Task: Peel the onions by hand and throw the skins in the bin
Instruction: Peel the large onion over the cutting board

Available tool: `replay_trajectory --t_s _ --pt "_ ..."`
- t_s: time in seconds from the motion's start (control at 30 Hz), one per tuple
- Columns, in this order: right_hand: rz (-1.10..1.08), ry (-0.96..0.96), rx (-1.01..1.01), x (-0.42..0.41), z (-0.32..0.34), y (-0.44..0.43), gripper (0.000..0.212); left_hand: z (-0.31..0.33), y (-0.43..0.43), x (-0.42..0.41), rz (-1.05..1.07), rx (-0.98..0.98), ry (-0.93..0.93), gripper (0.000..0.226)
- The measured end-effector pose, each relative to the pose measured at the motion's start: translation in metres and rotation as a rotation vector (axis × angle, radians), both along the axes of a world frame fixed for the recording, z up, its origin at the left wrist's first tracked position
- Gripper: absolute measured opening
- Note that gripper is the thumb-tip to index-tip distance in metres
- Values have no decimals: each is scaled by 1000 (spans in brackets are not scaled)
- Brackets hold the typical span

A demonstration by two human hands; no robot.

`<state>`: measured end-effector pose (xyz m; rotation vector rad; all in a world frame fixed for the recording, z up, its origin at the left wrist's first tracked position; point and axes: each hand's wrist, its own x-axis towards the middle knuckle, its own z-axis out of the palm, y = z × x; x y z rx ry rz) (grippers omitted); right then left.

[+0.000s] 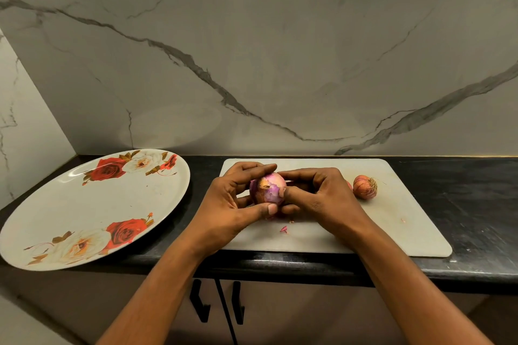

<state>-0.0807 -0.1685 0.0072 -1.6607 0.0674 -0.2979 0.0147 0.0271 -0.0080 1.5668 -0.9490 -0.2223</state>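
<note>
One long black bench (462, 204) under a veined marble wall (280, 50) carries everything. At its left sits a big rose-patterned plate (92, 213), whose near rim appears to reach over the bench's front edge. Just apart from it on the right lies a pale cutting board (392, 221), its near edge close to the bench lip.

Both hands work over the board's left half. The left hand (232, 204) cradles the onion (269, 186), fingers (252, 168) curled over its top and thumb beneath. The right hand (322, 196) curls round the other side, its thumb tip pressed at a torn edge of skin. The onion is held just above the board. It is mostly bared to purple-white, with an orange-brown patch left near the top.

A second onion (364, 187), in full dry skin with roots showing, rests on the board just beside the right hand. Small skin scraps (284, 230) lie below the hands.

Peeling the first onion looks well along. The next move probably calls for the right thumb to lift that last patch and pull it off while the left hand turns the onion. The board's right half and the plate offer room to set it down. The scraps lie near the board's front edge and could slip over the lip. No bin is in view, so the way to it cannot be judged.
</note>
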Motion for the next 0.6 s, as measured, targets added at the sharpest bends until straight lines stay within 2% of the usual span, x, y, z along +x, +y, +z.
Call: replay_trajectory --t_s 0.17,0.33,0.5,0.6 --pt "35 -31 -9 0 -1 1 34 0 1 1 -17 -46 42 64" --pt "-10 -101 -29 1 -3 1 35 0 -1 1 -39 -166 173 65" --pt "-129 -121 -7 6 -7 -3 20 0 -2 0 10 -196 205 66" --pt "-126 -135 -17 5 -7 -4 17 0 0 1 33 -234 240 69"
